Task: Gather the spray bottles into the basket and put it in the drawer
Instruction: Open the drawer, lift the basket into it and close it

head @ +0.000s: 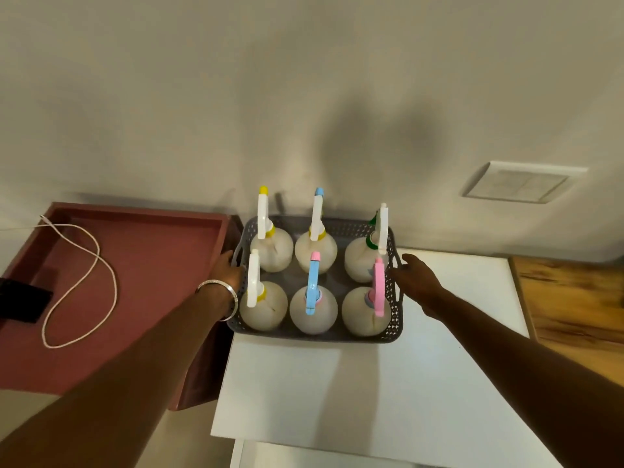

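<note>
A grey perforated basket [314, 336] stands at the back left of a white cabinet top [337, 383], against the wall. Inside it several round translucent spray bottles [313, 314] stand upright in two rows, their triggers white, blue and pink with yellow, blue, pink and green caps. My left hand [224, 270], a metal bangle on its wrist, grips the basket's left handle, its fingers hidden behind the rim. My right hand [413, 276] holds the right handle, thumb up and fingers curled at the rim.
Left of the basket a maroon tray-like surface [152, 265] carries a looped white cable [81, 282] and a black object [20, 304]. A wooden surface [574, 305] lies to the right. A switch plate [520, 182] sits on the wall. A white ledge [304, 457] shows below the cabinet top.
</note>
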Tool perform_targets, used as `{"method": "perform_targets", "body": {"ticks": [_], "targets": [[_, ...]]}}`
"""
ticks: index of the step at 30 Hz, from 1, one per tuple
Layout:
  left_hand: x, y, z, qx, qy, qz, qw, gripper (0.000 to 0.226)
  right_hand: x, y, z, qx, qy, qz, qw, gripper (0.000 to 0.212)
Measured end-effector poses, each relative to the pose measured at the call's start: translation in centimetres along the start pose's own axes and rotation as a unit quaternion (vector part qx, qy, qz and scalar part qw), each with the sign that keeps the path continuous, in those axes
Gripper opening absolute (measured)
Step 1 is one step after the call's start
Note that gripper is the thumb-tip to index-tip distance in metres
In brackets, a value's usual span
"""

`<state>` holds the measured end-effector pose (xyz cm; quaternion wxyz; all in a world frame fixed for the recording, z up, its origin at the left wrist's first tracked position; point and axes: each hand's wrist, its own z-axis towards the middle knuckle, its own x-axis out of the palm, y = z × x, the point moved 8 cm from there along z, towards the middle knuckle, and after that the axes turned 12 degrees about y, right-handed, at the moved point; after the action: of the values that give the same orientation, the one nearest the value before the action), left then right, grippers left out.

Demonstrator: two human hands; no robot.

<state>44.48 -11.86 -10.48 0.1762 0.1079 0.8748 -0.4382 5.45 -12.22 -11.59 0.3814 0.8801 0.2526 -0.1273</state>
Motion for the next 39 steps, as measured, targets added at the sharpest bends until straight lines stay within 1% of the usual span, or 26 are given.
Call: {"method": "perform_targets", "body": {"ticks": [1, 3, 5, 7, 10, 12, 16, 25, 32, 36, 39], "targets": [[0.0, 0.0, 0.1, 0.013, -0.010, 0.003, 1.000, 0.011, 0.2, -0.2, 0.4, -0.002, -0.004, -0.003, 1.000, 0.061], [-0.1, 0.0, 0.4, 0.037, -0.027, -0.007, 0.999, 0.015, 0.4, -0.8, 1.0, -0.006, -0.010, -0.003, 1.000, 0.043], [-0.1, 0.2, 0.4, 0.045, -0.031, 0.001, 0.999, 0.018, 0.6, -1.5, 1.4, -0.011, -0.013, -0.005, 1.000, 0.034], [-0.1, 0.5, 0.3, 0.043, -0.027, 0.009, 0.999, 0.017, 0.9, -1.7, 1.6, -0.020, -0.015, -0.004, 1.000, 0.039], [0.1, 0.6, 0.4, 0.046, -0.019, 0.005, 0.999, 0.020, 0.9, -1.8, 1.5, -0.028, -0.040, -0.022, 0.999, 0.046], [-0.1, 0.8, 0.5, 0.044, -0.034, 0.011, 0.998, 0.021, 1.0, -1.7, 1.5, -0.033, -0.049, -0.016, 0.998, 0.043], [-0.1, 1.1, 0.2, 0.041, -0.044, 0.004, 0.998, 0.016, 0.9, -1.7, 1.1, -0.025, -0.057, -0.019, 0.998, 0.037], [-0.1, 1.8, -0.6, 0.046, -0.043, -0.003, 0.998, 0.017, 0.7, -2.3, -0.7, -0.022, -0.072, -0.026, 0.997, 0.041], [0.5, 2.6, -3.8, 0.051, -0.031, -0.004, 0.998, 0.021, 0.9, -4.6, -4.1, -0.022, -0.062, -0.016, 0.998, 0.036], [1.2, 3.7, -6.8, 0.048, -0.023, -0.048, 0.997, 0.025, 1.1, -6.8, -6.7, -0.018, -0.055, 0.002, 0.998, 0.041], [2.0, 4.9, -9.4, 0.045, -0.016, -0.070, 0.996, 0.028, 1.1, -8.8, -8.8, -0.019, -0.054, 0.007, 0.998, 0.036]]}}
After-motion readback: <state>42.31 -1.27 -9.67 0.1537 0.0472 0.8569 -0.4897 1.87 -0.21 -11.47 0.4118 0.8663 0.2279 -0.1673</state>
